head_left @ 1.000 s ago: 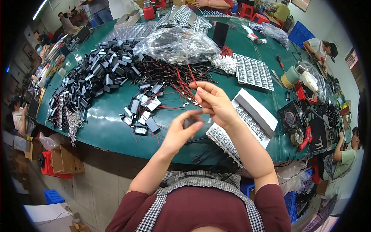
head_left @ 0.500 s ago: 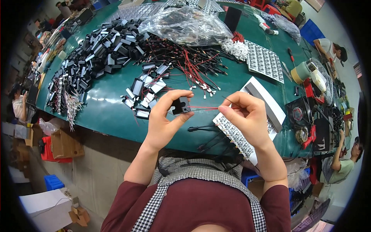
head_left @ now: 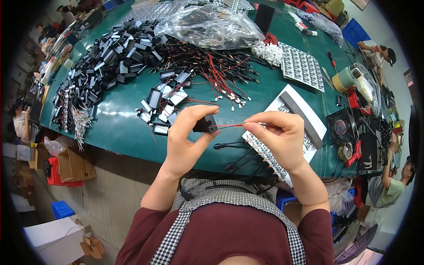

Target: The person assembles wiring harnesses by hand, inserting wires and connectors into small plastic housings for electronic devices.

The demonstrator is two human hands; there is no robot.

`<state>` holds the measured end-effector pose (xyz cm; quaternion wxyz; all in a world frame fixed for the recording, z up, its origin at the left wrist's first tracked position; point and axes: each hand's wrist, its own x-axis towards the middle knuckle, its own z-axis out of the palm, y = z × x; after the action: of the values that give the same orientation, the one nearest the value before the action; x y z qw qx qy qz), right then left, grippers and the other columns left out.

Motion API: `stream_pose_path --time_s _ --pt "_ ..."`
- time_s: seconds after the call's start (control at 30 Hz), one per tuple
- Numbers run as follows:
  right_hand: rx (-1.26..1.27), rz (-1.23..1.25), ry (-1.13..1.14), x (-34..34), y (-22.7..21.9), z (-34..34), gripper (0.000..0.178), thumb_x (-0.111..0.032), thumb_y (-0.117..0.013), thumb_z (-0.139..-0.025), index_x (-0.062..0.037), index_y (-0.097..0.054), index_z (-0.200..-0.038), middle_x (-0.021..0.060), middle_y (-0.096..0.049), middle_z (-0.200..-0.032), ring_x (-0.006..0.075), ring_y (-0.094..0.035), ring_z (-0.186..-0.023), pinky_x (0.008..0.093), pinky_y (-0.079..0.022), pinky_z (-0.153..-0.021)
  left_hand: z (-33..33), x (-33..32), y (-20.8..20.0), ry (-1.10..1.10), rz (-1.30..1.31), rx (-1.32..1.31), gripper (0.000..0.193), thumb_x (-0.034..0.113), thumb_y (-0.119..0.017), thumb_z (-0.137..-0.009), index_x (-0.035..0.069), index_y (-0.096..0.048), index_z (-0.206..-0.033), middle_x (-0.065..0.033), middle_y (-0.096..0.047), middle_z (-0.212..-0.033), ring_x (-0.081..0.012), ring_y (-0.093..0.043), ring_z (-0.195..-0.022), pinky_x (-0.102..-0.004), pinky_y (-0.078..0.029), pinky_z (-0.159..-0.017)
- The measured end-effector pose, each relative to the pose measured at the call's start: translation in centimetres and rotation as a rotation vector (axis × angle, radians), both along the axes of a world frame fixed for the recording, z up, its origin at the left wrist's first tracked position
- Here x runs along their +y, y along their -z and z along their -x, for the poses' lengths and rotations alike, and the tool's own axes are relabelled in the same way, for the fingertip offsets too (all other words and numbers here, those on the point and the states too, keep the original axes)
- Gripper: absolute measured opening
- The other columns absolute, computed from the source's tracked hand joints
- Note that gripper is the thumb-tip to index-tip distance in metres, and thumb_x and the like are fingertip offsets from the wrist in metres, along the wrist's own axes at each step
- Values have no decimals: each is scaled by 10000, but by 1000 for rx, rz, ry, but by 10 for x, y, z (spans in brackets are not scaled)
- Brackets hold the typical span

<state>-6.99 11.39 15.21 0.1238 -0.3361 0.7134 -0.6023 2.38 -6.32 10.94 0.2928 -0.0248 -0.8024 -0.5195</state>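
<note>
Between the thumb and fingers of my left hand [head_left: 183, 132] is a small black plastic housing [head_left: 206, 124]. A red and black wire pair [head_left: 230, 126] runs from its right side. My right hand [head_left: 280, 132] pinches those wires a short way from the housing, and a small pale end shows by the fingers. Beneath my right hand lies a white sheet with rows of small parts [head_left: 265, 152]. Left of my hands, several dark housings with silvery faces [head_left: 165, 99] lie on the green table [head_left: 128, 119].
A large heap of black housings [head_left: 119, 53] fills the far left, beside bundled white-ended wires [head_left: 79, 115]. Red and black wires [head_left: 221, 70] lie beyond my hands, below a clear plastic bag [head_left: 212, 28]. A tape roll [head_left: 344, 83] and a fan [head_left: 341, 126] stand right. Other people work nearby.
My left hand has turned the housing, so its notched face shows less. My right hand has shifted slightly left along the wires, closer to the housing.
</note>
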Motion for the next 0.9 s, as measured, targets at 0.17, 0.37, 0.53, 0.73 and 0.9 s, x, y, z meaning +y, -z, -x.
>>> stream_pose_path --time_s 0.17,0.37,0.53,0.73,0.9 --pt "229 1 39 -2 5 -1 88 -66 -709 -730 -31 -689 -808 35 -657 -675 46 -514 -493 189 -367 -433 0 3 2 7 -61 -19 450 -25 -692 -677 55 -581 -1105 -63 -609 -984 -160 -570 -847 -263 -462 -746" --pt "640 -16 30 -2 3 0 99 -59 -727 -685 -76 -673 -767 34 -618 -614 138 -514 -443 242 -383 -410 0 3 2 14 -125 -58 448 -15 -692 -685 60 -578 -1111 -58 -609 -977 -147 -568 -831 -259 -462 -734" --pt "640 -47 -10 -1 3 1 94 -66 -722 -688 -79 -668 -763 36 -619 -616 148 -536 -456 257 -401 -418 1 0 2 -17 -27 -16 449 -33 -683 -668 60 -592 -1098 -67 -608 -979 -167 -568 -851 -267 -464 -739" --pt "535 -104 -12 -1 3 1 60 -72 -700 -711 -74 -667 -761 49 -634 -643 159 -554 -470 252 -410 -425 0 1 -3 -51 130 -32 475 -67 -676 -637 56 -602 -1090 -75 -595 -943 -182 -570 -854 -267 -465 -736" --pt "263 -170 -61 -2 3 1 72 -85 -697 -739 -39 -672 -788 25 -620 -632 70 -508 -483 204 -389 -449 -1 13 -2 -17 -105 -72 332 -35 -701 -661 19 -592 -970 -85 -589 -931 -157 -580 -810 -258 -468 -713"
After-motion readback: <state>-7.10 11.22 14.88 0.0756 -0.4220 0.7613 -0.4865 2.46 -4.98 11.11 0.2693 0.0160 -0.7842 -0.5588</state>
